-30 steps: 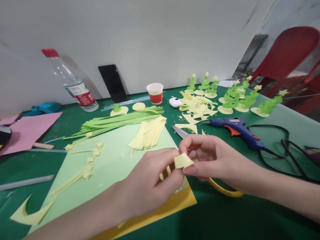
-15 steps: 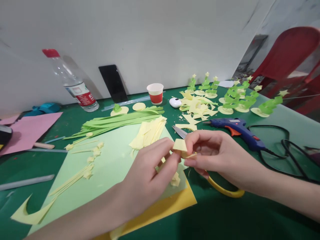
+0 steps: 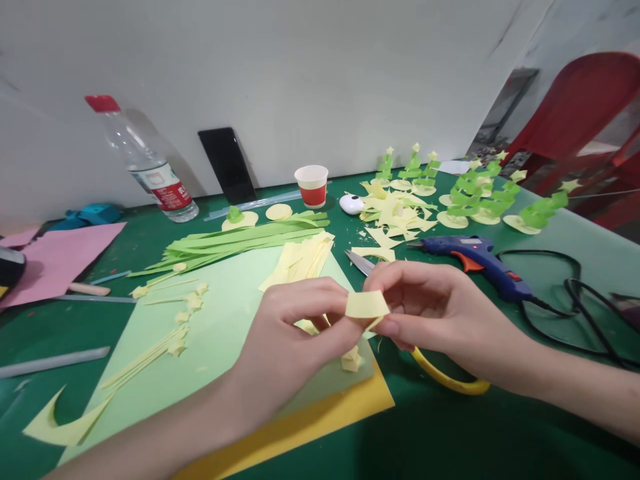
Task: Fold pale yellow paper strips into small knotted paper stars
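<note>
1. Left hand point(image 3: 290, 340) and right hand point(image 3: 430, 313) meet above the near middle of the desk point(image 3: 450, 440); both are closed in a pinch on the same pale yellow paper strip point(image 3: 367, 305).
2. The strip is held between thumb and fingertips of each hand, its flat face toward the camera. A folded length of it hangs below, ending in a small folded wad point(image 3: 351, 360) just over the light green sheet point(image 3: 220, 333).
3. The light green sheet lies on a yellow sheet point(image 3: 325, 420), whose edge shows along the near side.
4. Scissors point(image 3: 440, 373): blades point toward the far edge, and the yellow handle lies under the right hand on the desk.
5. Blue glue gun point(image 3: 475, 257) lies right of the hands, its cord trailing to the right edge.
6. Yellow strips point(image 3: 300, 260) and green strips point(image 3: 240, 240) lie beyond the hands.
7. Far edge: water bottle point(image 3: 145, 167) at left, a red paper cup point(image 3: 311, 187) in the middle, paper trees point(image 3: 475, 193) toward the far right corner.
8. Pink sheet point(image 3: 60, 257) at the left edge.
</note>
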`<act>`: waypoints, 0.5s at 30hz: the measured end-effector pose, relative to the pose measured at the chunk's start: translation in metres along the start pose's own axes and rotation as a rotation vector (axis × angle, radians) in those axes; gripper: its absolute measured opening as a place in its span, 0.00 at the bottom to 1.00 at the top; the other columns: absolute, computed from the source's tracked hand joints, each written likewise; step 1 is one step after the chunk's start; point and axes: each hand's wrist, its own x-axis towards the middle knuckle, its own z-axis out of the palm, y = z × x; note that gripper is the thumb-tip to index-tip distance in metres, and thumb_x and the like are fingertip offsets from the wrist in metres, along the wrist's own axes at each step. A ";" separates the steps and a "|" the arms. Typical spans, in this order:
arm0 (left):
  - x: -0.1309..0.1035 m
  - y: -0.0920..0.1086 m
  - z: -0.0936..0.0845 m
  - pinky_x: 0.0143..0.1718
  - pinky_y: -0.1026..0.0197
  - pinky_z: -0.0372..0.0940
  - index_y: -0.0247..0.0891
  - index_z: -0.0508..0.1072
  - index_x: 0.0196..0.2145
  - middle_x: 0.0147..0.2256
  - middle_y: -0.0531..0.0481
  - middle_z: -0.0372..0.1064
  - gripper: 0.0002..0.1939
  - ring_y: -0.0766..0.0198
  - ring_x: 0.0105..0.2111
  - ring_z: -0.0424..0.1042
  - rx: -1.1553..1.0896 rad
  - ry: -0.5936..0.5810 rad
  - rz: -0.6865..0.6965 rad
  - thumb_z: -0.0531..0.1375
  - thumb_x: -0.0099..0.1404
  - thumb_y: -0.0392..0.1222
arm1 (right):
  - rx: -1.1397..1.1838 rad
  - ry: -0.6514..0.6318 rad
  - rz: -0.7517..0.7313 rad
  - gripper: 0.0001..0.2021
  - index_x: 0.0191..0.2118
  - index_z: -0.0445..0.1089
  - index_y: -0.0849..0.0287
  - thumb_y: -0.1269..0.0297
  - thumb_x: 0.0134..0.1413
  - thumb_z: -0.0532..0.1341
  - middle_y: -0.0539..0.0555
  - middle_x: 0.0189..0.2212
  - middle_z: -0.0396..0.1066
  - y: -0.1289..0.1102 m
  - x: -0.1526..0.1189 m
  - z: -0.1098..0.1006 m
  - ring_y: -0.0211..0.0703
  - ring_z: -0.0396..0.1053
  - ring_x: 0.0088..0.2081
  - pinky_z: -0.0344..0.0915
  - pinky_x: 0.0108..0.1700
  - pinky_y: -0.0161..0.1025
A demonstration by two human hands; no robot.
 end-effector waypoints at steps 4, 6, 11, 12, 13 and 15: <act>-0.003 -0.005 0.000 0.20 0.72 0.58 0.37 0.69 0.17 0.19 0.56 0.67 0.12 0.72 0.20 0.63 0.058 -0.002 0.075 0.57 0.57 0.30 | 0.074 -0.008 0.048 0.07 0.27 0.68 0.60 0.71 0.43 0.67 0.44 0.22 0.63 0.001 -0.001 0.001 0.27 0.58 0.22 0.58 0.23 0.23; -0.005 -0.008 0.001 0.20 0.71 0.57 0.36 0.67 0.17 0.19 0.56 0.65 0.12 0.72 0.20 0.62 0.120 -0.012 0.131 0.55 0.57 0.29 | 0.129 -0.032 0.084 0.07 0.27 0.68 0.60 0.69 0.44 0.67 0.45 0.22 0.63 0.003 0.000 0.000 0.26 0.58 0.22 0.57 0.22 0.23; -0.005 -0.011 0.003 0.20 0.69 0.55 0.36 0.64 0.20 0.19 0.57 0.61 0.13 0.72 0.19 0.60 0.173 -0.080 0.202 0.49 0.60 0.30 | 0.215 -0.091 0.126 0.07 0.27 0.69 0.61 0.64 0.46 0.66 0.47 0.21 0.67 0.009 0.003 -0.001 0.27 0.58 0.21 0.56 0.22 0.24; -0.005 -0.010 0.003 0.20 0.69 0.55 0.36 0.63 0.20 0.19 0.57 0.60 0.13 0.72 0.19 0.60 0.167 -0.097 0.199 0.48 0.61 0.31 | 0.222 -0.095 0.133 0.07 0.26 0.69 0.61 0.65 0.46 0.67 0.46 0.21 0.67 0.009 0.003 -0.002 0.26 0.58 0.21 0.56 0.22 0.24; -0.005 -0.009 0.003 0.20 0.69 0.55 0.36 0.63 0.20 0.19 0.57 0.59 0.13 0.72 0.19 0.59 0.162 -0.114 0.193 0.48 0.61 0.31 | 0.224 -0.097 0.141 0.07 0.26 0.69 0.62 0.66 0.45 0.67 0.46 0.21 0.66 0.010 0.003 -0.002 0.26 0.57 0.20 0.55 0.22 0.24; -0.004 -0.006 0.003 0.21 0.68 0.56 0.37 0.62 0.20 0.19 0.56 0.59 0.13 0.71 0.19 0.59 0.151 -0.148 0.175 0.47 0.61 0.32 | 0.218 -0.095 0.154 0.08 0.26 0.68 0.62 0.66 0.45 0.67 0.46 0.20 0.66 0.010 0.003 -0.001 0.25 0.56 0.19 0.54 0.21 0.24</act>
